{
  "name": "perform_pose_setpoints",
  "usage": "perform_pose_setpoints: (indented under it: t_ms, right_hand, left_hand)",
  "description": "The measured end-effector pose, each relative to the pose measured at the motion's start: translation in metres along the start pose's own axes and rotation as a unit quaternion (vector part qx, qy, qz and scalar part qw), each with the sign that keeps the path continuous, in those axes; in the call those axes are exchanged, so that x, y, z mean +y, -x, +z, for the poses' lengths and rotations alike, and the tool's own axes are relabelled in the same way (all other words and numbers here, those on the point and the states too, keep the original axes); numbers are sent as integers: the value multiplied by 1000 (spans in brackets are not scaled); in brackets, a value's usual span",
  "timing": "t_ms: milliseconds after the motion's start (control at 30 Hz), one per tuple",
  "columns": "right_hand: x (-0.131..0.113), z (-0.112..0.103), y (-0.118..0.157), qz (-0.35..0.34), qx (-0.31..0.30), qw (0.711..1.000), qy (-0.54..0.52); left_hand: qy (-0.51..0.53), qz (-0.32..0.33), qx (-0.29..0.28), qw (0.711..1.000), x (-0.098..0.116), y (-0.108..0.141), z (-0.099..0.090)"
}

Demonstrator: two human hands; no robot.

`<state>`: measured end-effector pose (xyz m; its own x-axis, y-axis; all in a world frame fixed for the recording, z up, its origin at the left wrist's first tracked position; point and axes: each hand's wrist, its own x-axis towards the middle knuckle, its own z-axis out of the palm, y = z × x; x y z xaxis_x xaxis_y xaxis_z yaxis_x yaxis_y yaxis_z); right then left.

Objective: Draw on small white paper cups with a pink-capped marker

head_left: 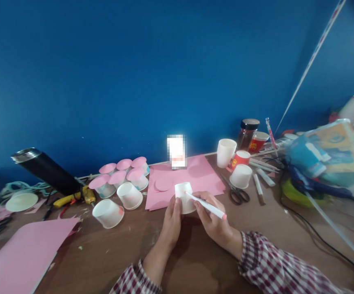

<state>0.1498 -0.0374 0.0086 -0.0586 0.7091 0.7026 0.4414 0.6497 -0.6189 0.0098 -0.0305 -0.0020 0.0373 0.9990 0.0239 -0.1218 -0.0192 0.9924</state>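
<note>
My left hand (173, 220) is closed around the side of a white paper cup (181, 190), which it holds above the table near the middle. In my right hand (213, 214) is a white marker (209, 207) with a pinkish-orange end, gripped like a pen. The marker's tip points at the cup's side, where a small reddish mark shows; whether it touches is hard to tell. Just behind the hands lie pink paper sheets (195, 173) with a pink paper circle (164, 183) on them.
Left stand white cups (108, 213), several topped with pink discs (124, 164), a hot glue gun (87, 195) and a black flask (47, 169). Right are scissors (238, 196), loose markers (258, 187), a red cup (240, 160) and a lidded jar (248, 134). Behind rises a blue wall (134, 73).
</note>
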Motion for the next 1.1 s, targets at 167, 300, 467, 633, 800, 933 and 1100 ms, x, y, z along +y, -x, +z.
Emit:
perform_pose_setpoints:
  t_ms: [167, 300, 467, 633, 800, 933, 1100]
  right_hand:
    - [-1, 0, -1, 4, 4, 1000, 1]
    - [0, 0, 0, 4, 0, 1000, 0]
    - [0, 0, -1, 1, -2, 1000, 0]
    - [-1, 0, -1, 0, 2, 1000, 5]
    - [-1, 0, -1, 6, -4, 1000, 0]
    - [0, 0, 0, 10, -11, 1000, -7]
    - [-1, 0, 0, 12, -13, 1000, -10]
  left_hand:
    - [-2, -8, -6, 1000, -1, 0, -1]
    - [6, -3, -4, 1000, -2, 0, -1]
    - [10, 6, 2, 1000, -2, 0, 0]
    - [11, 8, 4, 1000, -1, 0, 0]
    - [12, 7, 6, 1000, -1, 0, -1]
    - [13, 1, 16, 1000, -2, 0, -1]
    - [14, 1, 13, 1000, -3, -1, -1]
